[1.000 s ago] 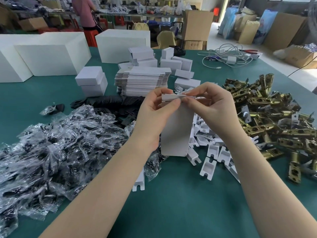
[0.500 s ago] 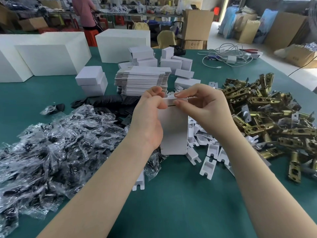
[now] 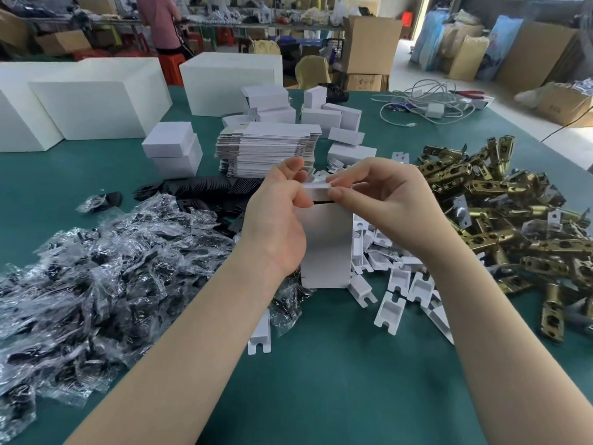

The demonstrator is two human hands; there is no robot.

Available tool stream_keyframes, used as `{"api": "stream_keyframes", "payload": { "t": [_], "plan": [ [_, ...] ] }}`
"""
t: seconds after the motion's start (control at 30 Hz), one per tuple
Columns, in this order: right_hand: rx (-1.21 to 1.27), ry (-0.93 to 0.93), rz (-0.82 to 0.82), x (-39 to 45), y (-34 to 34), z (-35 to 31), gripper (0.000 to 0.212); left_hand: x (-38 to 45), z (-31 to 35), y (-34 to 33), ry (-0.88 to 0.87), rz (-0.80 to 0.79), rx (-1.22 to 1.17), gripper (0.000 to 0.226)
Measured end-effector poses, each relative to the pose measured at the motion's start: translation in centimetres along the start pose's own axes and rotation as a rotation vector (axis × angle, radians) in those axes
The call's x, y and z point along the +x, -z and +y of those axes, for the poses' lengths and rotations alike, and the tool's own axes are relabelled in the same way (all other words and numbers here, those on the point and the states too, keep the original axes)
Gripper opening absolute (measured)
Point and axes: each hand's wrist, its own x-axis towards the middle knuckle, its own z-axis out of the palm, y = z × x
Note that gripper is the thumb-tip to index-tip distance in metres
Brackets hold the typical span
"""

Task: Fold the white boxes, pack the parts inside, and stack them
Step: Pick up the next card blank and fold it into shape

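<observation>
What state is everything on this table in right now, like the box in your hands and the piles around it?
White box: upright, top flap nearly closed.
Left hand: grips the box.
Right hand: pinches the top flap.
Flat box blanks: unfolded, stacked.
Folded white boxes: closed, piled loosely.
Brass latches: loose heap.
Bagged black parts: sealed, heaped.

Both hands are holding a white box [image 3: 327, 248] upright above the green table [image 3: 353, 380]: the left hand [image 3: 276, 220] is gripping its side, the right hand [image 3: 385, 200] is pinching the top flap [image 3: 316, 189], with brass latches [image 3: 500, 213] lying to the right.
</observation>
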Motion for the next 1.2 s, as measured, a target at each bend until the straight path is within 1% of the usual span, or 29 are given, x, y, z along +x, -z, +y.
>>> {"api": "stream_keyframes", "payload": {
  "t": [0.17,0.2,0.33,0.37,0.43,0.47,0.53,0.6,0.67,0.73,0.8,0.9,1.0,1.1,1.17,1.2],
  "plan": [
    [-0.009,-0.030,-0.161,-0.2,1.1,-0.1,0.030,0.3,0.2,0.3,0.006,0.021,-0.028,0.050],
    [-0.028,-0.031,-0.169,-0.3,1.2,0.0,0.033,0.4,0.3,0.4,0.013,0.018,-0.042,0.050],
    [-0.085,0.002,-0.101,-0.3,0.8,0.3,0.025,0.7,0.4,0.5,0.018,-0.022,-0.041,0.048],
    [-0.086,0.006,-0.085,-0.3,0.7,0.3,0.022,0.7,0.4,0.6,0.014,-0.054,-0.046,0.047],
    [-0.064,0.020,-0.040,-0.2,0.8,0.4,0.018,0.7,0.7,0.8,-0.025,-0.174,-0.024,0.041],
    [-0.026,0.021,-0.007,-0.2,0.9,0.3,0.017,0.7,0.8,1.0,-0.081,-0.239,0.048,0.036],
    [0.082,0.015,0.058,-0.1,1.1,0.3,0.014,0.8,1.0,1.6,-0.260,-0.329,0.304,0.029],
    [0.147,0.014,0.105,-0.2,1.3,0.3,0.012,0.9,1.2,2.2,-0.444,-0.365,0.573,0.029],
    [0.173,0.004,0.126,-0.2,1.5,0.2,0.014,0.9,1.5,2.6,-0.539,-0.392,0.712,0.030],
    [0.181,-0.005,0.132,-0.2,1.4,0.1,0.013,1.0,1.7,2.8,-0.574,-0.389,0.760,0.030],
    [0.188,-0.001,0.139,-0.2,1.2,0.1,0.006,1.0,1.8,2.9,-0.590,-0.381,0.767,0.030],
    [0.168,-0.004,0.163,-0.1,0.9,-0.1,0.010,1.0,1.7,2.8,-0.601,-0.381,0.750,0.031],
    [0.148,-0.048,0.138,-0.2,0.9,-0.3,0.008,1.1,1.8,2.8,-0.637,-0.373,0.776,0.034],
    [0.046,-0.046,0.083,-0.1,0.6,-0.6,0.007,1.0,1.8,2.8,-0.638,-0.451,0.873,0.041],
    [0.003,-0.008,0.077,-0.1,0.3,-0.8,0.007,0.7,1.6,2.8,-0.640,-0.532,0.950,0.045],
    [-0.007,0.008,0.081,-0.1,0.1,-0.8,0.008,0.6,1.6,2.7,-0.630,-0.545,0.949,0.046]
  ]
}}
